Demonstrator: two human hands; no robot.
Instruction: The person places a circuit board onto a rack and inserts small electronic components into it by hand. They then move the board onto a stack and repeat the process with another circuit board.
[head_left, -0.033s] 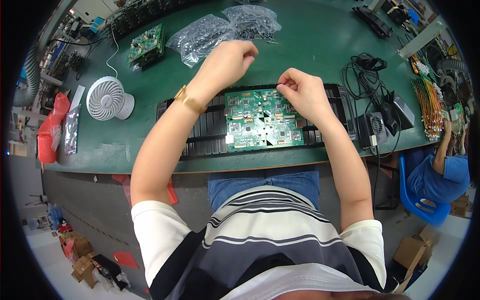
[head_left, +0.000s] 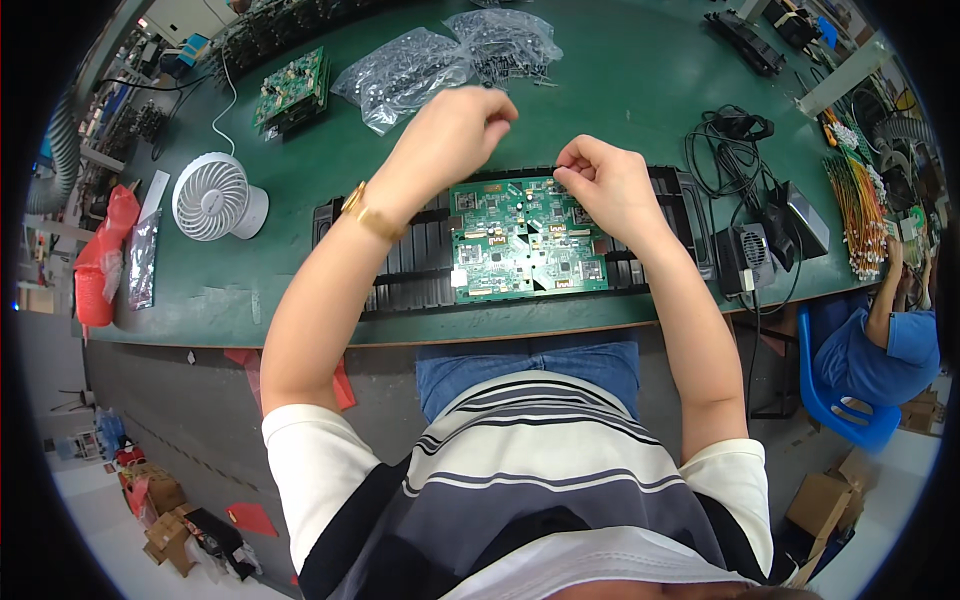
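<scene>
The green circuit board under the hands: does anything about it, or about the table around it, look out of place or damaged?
Nothing stands out. The green circuit board lies flat and square on the black tray. The left hand is raised above it; the right hand rests at its top edge. The plastic bags look closed, nothing spilled.

A green circuit board [head_left: 527, 238], square and crowded with chips and connectors, lies flat on a black ribbed tray [head_left: 400, 270] at the table's near edge.
</scene>
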